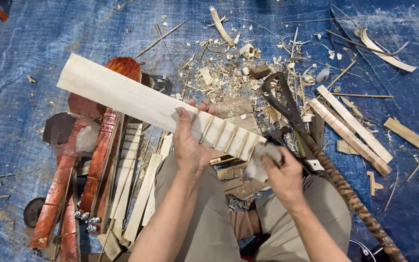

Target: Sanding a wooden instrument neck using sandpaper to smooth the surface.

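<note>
Above the lap, left hand (188, 143) grips fretboard (156, 107) (pale); right hand (281, 172) clenches rag (264, 160)

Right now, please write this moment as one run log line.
left hand: grips pale slotted fretboard | right hand: presses grey sandpaper piece on its end | surface: blue tarp, wood shavings

pale slotted fingerboard (156, 109), tilted, grey rag (263, 160) at end

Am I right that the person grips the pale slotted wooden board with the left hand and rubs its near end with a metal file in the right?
Not quite. The right hand holds a crumpled greyish pad, not a metal file, against the board's near end. The left hand does grip it, as the head view shows.
</note>
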